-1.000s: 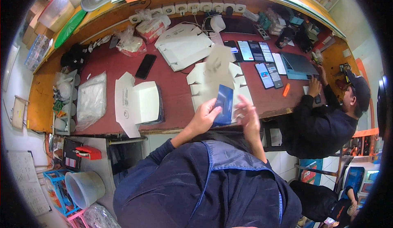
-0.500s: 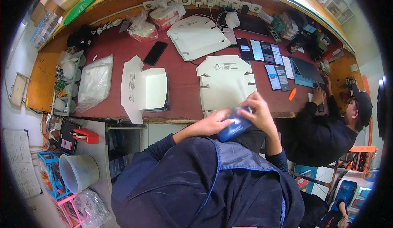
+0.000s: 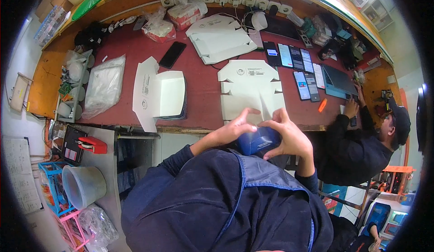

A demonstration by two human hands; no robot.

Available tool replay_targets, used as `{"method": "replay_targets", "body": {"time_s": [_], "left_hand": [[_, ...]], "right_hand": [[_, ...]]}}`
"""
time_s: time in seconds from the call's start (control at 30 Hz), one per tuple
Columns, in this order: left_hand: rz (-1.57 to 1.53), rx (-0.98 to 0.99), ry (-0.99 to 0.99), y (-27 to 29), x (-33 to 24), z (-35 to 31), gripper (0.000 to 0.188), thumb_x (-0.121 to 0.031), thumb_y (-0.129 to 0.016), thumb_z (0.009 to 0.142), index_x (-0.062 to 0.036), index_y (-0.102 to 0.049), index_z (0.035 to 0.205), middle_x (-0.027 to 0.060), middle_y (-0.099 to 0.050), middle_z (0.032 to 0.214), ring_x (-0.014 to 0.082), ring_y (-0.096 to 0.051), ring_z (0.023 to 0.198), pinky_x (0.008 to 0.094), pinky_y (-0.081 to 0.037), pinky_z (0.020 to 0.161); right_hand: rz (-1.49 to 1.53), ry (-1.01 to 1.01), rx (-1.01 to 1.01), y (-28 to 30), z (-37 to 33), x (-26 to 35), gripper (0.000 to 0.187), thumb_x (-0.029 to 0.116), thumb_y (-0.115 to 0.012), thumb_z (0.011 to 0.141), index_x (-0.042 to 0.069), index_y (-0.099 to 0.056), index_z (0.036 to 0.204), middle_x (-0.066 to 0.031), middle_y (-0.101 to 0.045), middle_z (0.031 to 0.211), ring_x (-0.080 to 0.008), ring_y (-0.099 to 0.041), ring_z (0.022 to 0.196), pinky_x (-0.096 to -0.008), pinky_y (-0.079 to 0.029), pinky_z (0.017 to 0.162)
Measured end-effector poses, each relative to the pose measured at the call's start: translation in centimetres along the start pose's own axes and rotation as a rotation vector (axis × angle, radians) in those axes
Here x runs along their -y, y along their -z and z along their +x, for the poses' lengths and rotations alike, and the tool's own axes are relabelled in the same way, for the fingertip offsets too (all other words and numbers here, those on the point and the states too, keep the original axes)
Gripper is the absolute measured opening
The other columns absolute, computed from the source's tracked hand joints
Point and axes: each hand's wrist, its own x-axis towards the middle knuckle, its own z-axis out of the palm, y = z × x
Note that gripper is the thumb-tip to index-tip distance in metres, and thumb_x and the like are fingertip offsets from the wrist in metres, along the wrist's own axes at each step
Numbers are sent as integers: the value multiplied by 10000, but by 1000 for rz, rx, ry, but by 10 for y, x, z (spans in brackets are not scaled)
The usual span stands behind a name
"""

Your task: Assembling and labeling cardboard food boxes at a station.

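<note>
A dark blue box with small pale print is held at the table's front edge, just above my lap. My right hand curls round its right side, thumb and fingers gripping it. At its upper left edge, my left hand has the thumb against the box and the index finger curved above; the other fingers are partly hidden. Right beyond my hands lies a flat white cardboard blank with notched sides. To the left stands a partly folded white carton with a raised flap.
More white blanks lie farther back. A black phone is left of them, and several lit phones sit on the right near an orange marker. Clear plastic bags lie far left. A co-worker works at right.
The blue box has turned and tilted in my hands. My right hand has moved from its top to its right side, and my left fingers have lifted toward its upper edge.
</note>
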Motion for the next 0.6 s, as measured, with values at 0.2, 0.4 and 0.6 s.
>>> {"method": "replay_targets", "body": {"time_s": [0.2, 0.4, 0.6], "left_hand": [[864, -689, -171, 44, 44, -12, 661, -90, -658, 725, -38, -293, 1273, 178, -446, 1182, 269, -487, 1073, 375, -411, 907], [-534, -761, 276, 45, 79, -28, 681, 26, -590, 689, -22, -264, 1285, 148, -471, 1183, 272, -514, 1048, 425, -427, 920], [-246, -960, 15, 54, 121, -20, 644, 97, -510, 650, -21, -312, 1252, 160, -463, 1149, 290, -499, 1055, 350, -408, 900]], "right_hand": [[-168, -160, -307, 6, -28, -5, 535, 0, -720, 474, 98, -529, 964, -122, -440, 963, -312, -541, 835, -391, -479, 718], [-308, -188, -561, -57, -29, -84, 668, -24, -739, 540, 143, -496, 1139, -186, -507, 1065, -372, -569, 960, -410, -495, 765], [-195, -563, 359, -69, -7, -72, 1009, 154, -776, 629, 99, -139, 1410, -238, -544, 1097, -361, -596, 876, -439, -475, 754]]}}
